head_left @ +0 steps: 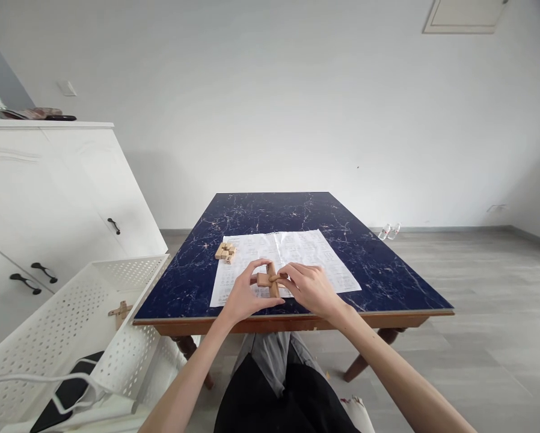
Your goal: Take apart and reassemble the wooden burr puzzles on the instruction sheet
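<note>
A small wooden cross-shaped puzzle (270,280) sits between both my hands, just above a white printed sheet (297,252) near the front edge of a dark blue marbled table (378,270). My left hand (245,294) curls its fingers round the puzzle's left side. My right hand (309,285) pinches its right arm. A second pile of pale wooden blocks (225,251) lies on the sheet's far left corner, apart from both hands.
A white perforated basket (58,325) stands to the left of the table, with a wooden cross piece (120,311) in it. White cabinets (49,198) line the left wall. Two plastic bottles (389,231) lie on the floor by the far wall.
</note>
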A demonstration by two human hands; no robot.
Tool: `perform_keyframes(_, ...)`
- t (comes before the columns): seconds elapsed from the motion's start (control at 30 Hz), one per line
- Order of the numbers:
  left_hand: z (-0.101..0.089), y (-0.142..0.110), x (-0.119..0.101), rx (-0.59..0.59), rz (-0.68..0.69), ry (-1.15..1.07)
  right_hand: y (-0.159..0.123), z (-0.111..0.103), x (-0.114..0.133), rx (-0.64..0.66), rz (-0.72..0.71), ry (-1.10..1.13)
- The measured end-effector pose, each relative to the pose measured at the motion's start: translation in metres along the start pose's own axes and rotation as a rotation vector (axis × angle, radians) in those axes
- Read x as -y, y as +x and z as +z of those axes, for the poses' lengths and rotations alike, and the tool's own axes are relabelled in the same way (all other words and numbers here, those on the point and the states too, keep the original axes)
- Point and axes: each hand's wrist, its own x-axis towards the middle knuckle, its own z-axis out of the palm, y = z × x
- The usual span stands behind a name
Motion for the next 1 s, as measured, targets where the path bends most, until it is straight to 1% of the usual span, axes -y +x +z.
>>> perform_keyframes(0.3, -0.0007, -0.0016, 0.0006, 0.032, -0.014, -0.02, -0.0009, 0.0006, -0.0007, 0.031, 0.002, 0.032)
perform_keyframes(0.47, -0.0008, -0.0012, 0.0007, 0.02, 0.006, 0.0, -0.0005, -0.0011, 0.0002, 0.043, 0.0, 0.039)
perform_keyframes(1.0, 0.001, -0.0008, -0.0015, 0.041, -0.002, 0.001, -0.0033, -0.0022, -0.0019, 0.038, -0.011, 0.032)
